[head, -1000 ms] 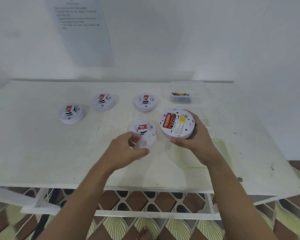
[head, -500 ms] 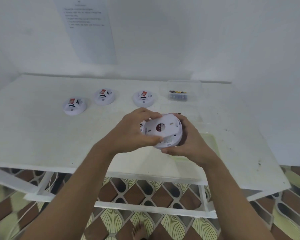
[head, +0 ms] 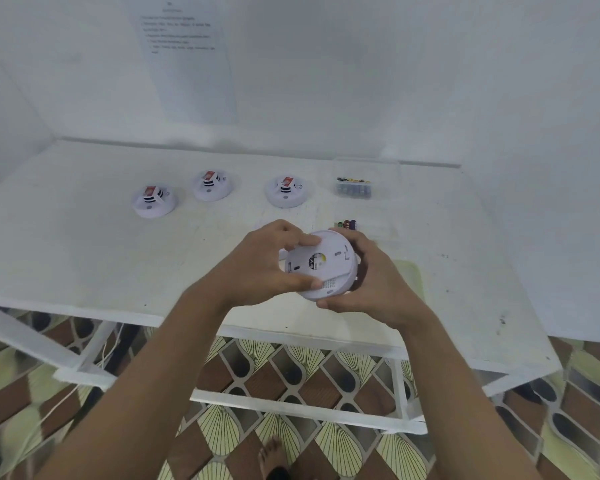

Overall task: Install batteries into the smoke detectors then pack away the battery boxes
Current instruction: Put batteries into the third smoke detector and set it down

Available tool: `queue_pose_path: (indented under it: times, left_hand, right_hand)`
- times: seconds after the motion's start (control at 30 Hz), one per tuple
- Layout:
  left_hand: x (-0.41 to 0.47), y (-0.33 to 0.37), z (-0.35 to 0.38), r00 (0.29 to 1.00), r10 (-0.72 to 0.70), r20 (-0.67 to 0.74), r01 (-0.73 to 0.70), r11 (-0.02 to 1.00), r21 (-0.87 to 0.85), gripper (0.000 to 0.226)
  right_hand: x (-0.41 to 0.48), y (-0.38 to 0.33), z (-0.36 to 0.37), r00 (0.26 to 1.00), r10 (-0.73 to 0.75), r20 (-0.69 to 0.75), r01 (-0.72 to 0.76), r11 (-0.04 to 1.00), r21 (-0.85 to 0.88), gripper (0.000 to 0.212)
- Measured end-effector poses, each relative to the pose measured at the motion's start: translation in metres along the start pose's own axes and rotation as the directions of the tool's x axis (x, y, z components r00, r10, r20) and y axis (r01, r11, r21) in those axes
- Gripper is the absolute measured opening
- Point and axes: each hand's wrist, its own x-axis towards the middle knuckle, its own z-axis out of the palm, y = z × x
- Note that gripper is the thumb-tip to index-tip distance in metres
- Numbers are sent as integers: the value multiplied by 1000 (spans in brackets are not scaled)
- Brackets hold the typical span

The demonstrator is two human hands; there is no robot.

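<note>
Closing a detector (head: 330, 292) held in right grip (head: 371, 282), left grip (head: 260, 265) pinching its cover (head: 333, 256). 3 others (head: 154, 201) (head: 211, 186) (head: 287, 192) look done, by my guess; battery box (head: 357, 188) not packed yet.

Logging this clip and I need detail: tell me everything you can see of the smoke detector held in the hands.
The smoke detector is a round, white, plastic-looking disc. It is held tilted above the near half of the table, with its flat back toward the camera. The back has a small round dark-and-yellow sticker at the centre and a few slots, and fine print runs near the lower edge. The left hand pinches the back plate and the right hand cups the body.
</note>
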Motion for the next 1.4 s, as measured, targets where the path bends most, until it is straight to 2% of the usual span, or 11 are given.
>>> queue_pose_path:
  times: [0.43,0.7,0.97,1.23,1.4]
  left_hand:
    - [-8,-4,4,997,78,27,-78,997,25,56]
    - [-10,-15,-4,990,104,91,-108,993,44,62]
    - [-12,-35,-17,995,85,-45,-84,996,21,63]
    - [-9,-59,-49,987,113,115,-120,991,57,63]
    - [-8,-73,-56,985,113,132,-122,991,60,63]
  right_hand:
    - [-4,-9,-3,997,-72,11,73,992,-99,98]
    - [7,-8,6,995,-75,58,77,996,-33,92]
    - [30,-16,26,994,-98,46,100,994,-48,92]
    - [54,-15,49,993,-86,75,86,996,-3,90]
    - [68,-7,60,994,-75,75,71,996,59,89]
